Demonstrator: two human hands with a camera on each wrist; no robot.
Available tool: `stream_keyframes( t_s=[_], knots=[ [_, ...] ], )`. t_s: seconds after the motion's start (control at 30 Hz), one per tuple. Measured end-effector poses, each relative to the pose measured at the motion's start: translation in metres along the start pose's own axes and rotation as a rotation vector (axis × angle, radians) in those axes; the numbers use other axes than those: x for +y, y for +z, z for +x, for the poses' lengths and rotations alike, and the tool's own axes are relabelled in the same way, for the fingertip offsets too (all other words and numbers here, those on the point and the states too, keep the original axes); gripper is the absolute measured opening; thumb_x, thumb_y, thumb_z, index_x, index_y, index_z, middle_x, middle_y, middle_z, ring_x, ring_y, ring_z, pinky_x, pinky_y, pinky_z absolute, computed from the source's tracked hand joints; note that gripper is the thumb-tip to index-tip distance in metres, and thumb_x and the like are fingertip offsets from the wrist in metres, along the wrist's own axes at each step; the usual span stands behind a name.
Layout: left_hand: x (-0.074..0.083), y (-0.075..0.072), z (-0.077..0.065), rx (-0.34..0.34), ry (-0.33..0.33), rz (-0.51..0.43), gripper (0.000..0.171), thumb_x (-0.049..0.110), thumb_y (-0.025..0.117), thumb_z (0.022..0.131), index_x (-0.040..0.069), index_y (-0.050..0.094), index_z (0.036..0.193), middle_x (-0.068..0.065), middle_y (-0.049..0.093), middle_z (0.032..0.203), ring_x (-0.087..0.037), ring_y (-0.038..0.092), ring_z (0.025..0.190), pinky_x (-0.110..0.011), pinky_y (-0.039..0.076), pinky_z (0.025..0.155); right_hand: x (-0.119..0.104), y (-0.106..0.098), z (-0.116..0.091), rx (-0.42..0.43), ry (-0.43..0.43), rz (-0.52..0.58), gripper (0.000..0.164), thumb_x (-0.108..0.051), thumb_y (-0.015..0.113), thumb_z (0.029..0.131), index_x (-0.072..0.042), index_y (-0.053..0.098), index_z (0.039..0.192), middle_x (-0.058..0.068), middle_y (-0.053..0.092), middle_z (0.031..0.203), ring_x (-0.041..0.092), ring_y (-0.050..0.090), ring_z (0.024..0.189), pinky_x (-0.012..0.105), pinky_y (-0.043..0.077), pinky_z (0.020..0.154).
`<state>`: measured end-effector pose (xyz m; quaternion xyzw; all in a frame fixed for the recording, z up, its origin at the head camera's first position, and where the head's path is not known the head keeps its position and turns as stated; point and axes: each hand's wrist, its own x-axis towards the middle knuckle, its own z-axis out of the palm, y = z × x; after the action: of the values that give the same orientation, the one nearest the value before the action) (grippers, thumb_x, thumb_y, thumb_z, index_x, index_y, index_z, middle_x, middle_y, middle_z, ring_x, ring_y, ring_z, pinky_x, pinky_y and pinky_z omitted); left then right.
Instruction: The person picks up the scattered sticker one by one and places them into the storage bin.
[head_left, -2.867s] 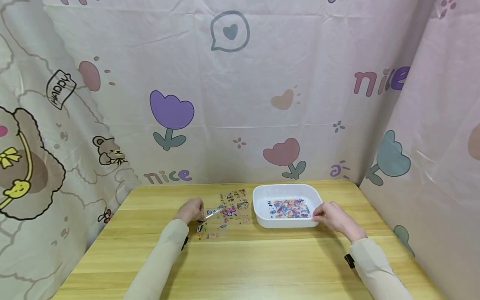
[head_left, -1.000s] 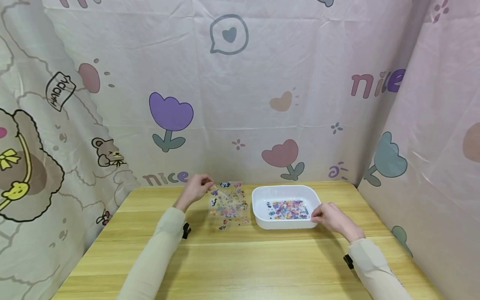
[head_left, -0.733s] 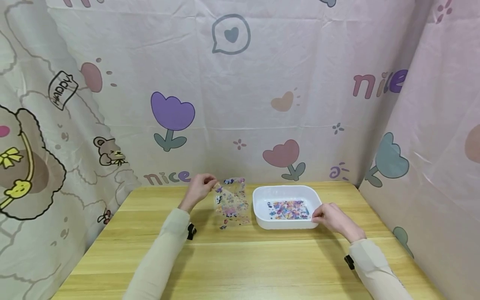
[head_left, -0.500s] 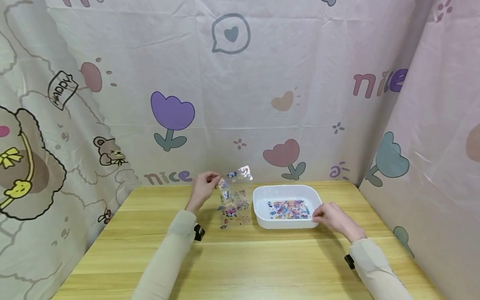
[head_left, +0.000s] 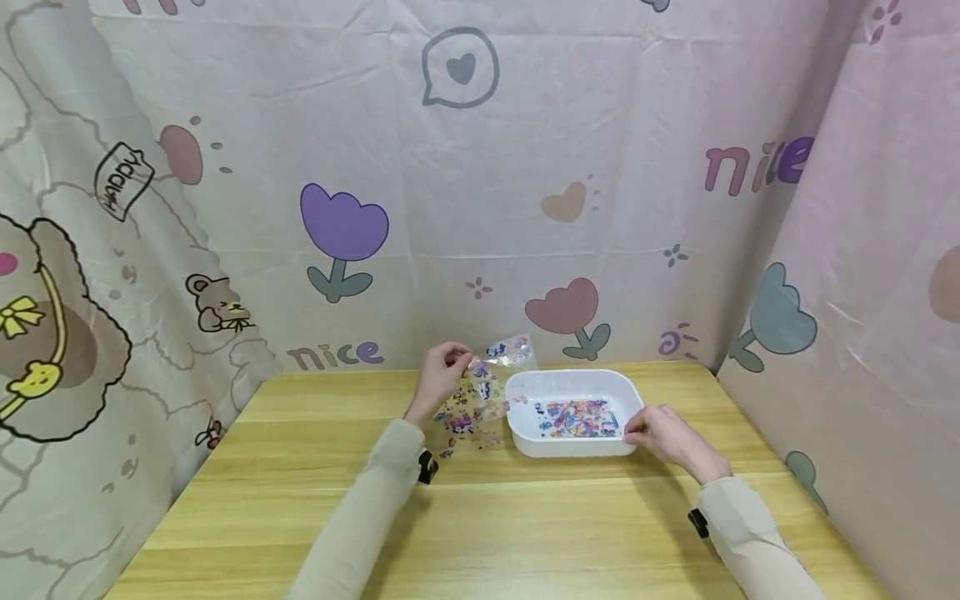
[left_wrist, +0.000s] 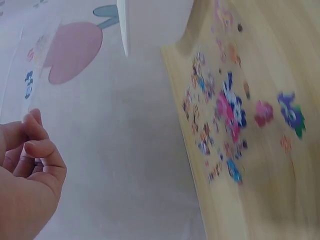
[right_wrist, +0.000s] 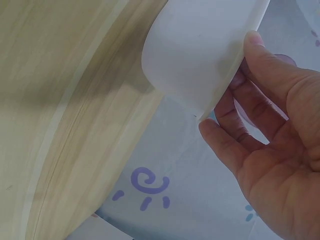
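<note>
My left hand [head_left: 441, 377] pinches the edge of a clear sticker sheet [head_left: 512, 352] with small coloured figures. The sheet is raised off the table and curved, its right part overlapping the left rim of a white plastic basin [head_left: 573, 448] in the head view. Below it lie other clear stickers [head_left: 461, 423] on the wood. In the left wrist view only a faint strip of the held sheet [left_wrist: 29, 82] shows above the fingertips. My right hand [head_left: 670, 435] grips the basin's near right corner, thumb and fingers at its rim [right_wrist: 227, 82]. Colourful stickers [head_left: 577, 418] lie inside the basin.
Everything stands on a light wooden table [head_left: 495, 533]. A printed cloth curtain [head_left: 465, 192] hangs right behind its back edge and along both sides. The basin sits near that back edge, right of the loose stickers.
My left hand has lifted the sticker sheet from the table and carried it up, then rightward to the basin's left rim. The right hand and the basin have stayed in place.
</note>
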<state>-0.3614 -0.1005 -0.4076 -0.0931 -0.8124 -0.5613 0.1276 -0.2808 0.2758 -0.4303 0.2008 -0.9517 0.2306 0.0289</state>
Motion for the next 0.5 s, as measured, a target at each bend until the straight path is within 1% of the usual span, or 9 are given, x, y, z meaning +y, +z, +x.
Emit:
stream_keyframes(
  t_s=[0.13, 0.17, 0.27, 0.37, 0.47, 0.5],
  knots=[
    [0.006, 0.013, 0.0, -0.018, 0.012, -0.009, 0.013, 0.008, 0.061, 0.095, 0.004, 0.068, 0.105, -0.014, 0.068, 0.09, -0.04, 0.064, 0.084, -0.031, 0.054, 0.061, -0.001, -0.001, 0.0, 0.002, -0.003, -0.002, 0.004, -0.005, 0.073, 0.083, -0.004, 0.076, 0.086, 0.007, 0.075, 0.085, 0.01, 0.059, 0.073, 0.021, 0.052, 0.065],
    [0.008, 0.016, -0.001, -0.025, 0.01, -0.005, 0.013, 0.008, 0.061, 0.095, 0.005, 0.068, 0.105, -0.014, 0.068, 0.091, -0.039, 0.064, 0.084, -0.032, 0.054, 0.062, -0.001, -0.001, 0.0, 0.003, -0.004, -0.003, 0.004, -0.005, 0.073, 0.083, -0.004, 0.077, 0.085, 0.007, 0.075, 0.085, 0.01, 0.059, 0.074, 0.021, 0.052, 0.065],
    [0.013, 0.027, -0.002, -0.043, 0.015, 0.021, 0.013, 0.009, 0.061, 0.095, 0.007, 0.068, 0.106, -0.013, 0.068, 0.091, -0.03, 0.064, 0.078, -0.031, 0.055, 0.062, -0.001, -0.002, 0.001, 0.006, -0.004, -0.006, 0.004, -0.005, 0.074, 0.083, -0.005, 0.077, 0.085, 0.008, 0.075, 0.085, 0.01, 0.06, 0.074, 0.022, 0.053, 0.065],
    [0.016, 0.038, -0.003, -0.057, 0.024, 0.057, 0.013, 0.011, 0.061, 0.096, 0.008, 0.068, 0.106, -0.012, 0.069, 0.09, -0.019, 0.062, 0.073, -0.028, 0.053, 0.061, 0.0, -0.001, 0.001, 0.006, 0.001, -0.003, 0.003, -0.005, 0.074, 0.083, -0.005, 0.077, 0.085, 0.008, 0.075, 0.086, 0.01, 0.061, 0.074, 0.023, 0.054, 0.065],
    [0.016, 0.048, -0.006, -0.084, 0.032, 0.088, 0.014, 0.012, 0.06, 0.097, 0.008, 0.068, 0.107, -0.012, 0.069, 0.09, -0.019, 0.062, 0.073, -0.026, 0.052, 0.06, 0.0, 0.0, 0.001, -0.003, 0.015, 0.006, 0.004, -0.006, 0.073, 0.083, -0.006, 0.077, 0.085, 0.008, 0.075, 0.086, 0.01, 0.061, 0.074, 0.023, 0.054, 0.066],
    [0.016, 0.051, -0.007, -0.095, 0.034, 0.097, 0.014, 0.012, 0.06, 0.097, 0.008, 0.068, 0.107, -0.012, 0.069, 0.09, -0.02, 0.063, 0.075, -0.026, 0.052, 0.061, 0.001, 0.0, 0.002, -0.005, 0.018, 0.007, 0.004, -0.006, 0.073, 0.083, -0.006, 0.077, 0.085, 0.007, 0.075, 0.086, 0.01, 0.061, 0.075, 0.023, 0.054, 0.066]
  ],
)
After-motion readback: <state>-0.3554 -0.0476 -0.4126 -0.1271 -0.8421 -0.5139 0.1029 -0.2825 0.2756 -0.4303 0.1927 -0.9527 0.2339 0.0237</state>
